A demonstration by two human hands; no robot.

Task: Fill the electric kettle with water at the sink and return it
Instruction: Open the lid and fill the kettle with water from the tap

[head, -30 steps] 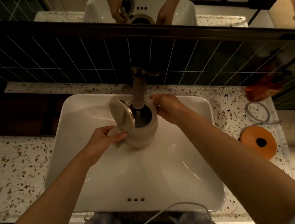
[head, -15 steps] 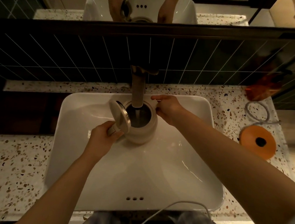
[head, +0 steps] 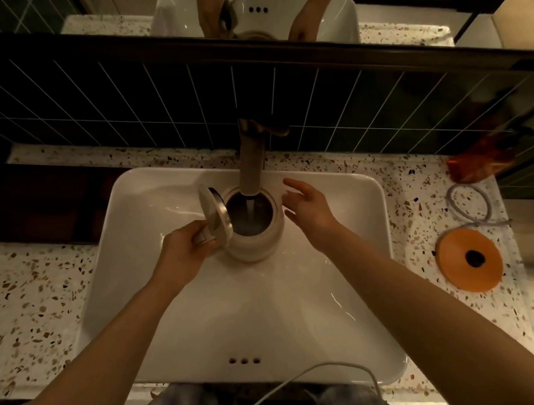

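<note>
A beige electric kettle [head: 255, 244] stands upright in the white sink [head: 327, 327], directly under the brass tap [head: 251, 163]. Its lid [head: 215, 218] is flipped up on the left, and water streams from the tap into the open mouth. My left hand [head: 184, 251] grips the kettle's handle at the lower left. Just right of the kettle, my right hand [head: 308, 207] hovers with fingers spread, holding nothing. The round orange kettle base [head: 468, 260] lies on the terrazzo counter to the right of the sink.
Dark tiles cover the wall behind the tap, and a mirror above them reflects the sink. A coiled grey cord [head: 468, 205] and an orange-red packet [head: 479, 161] sit at the counter's back right. A white cable [head: 304, 382] crosses the sink's front edge.
My right hand has let go of the kettle's rim and opened, drawing slightly to the right. Water now runs into the kettle. My left hand keeps its hold on the handle.
</note>
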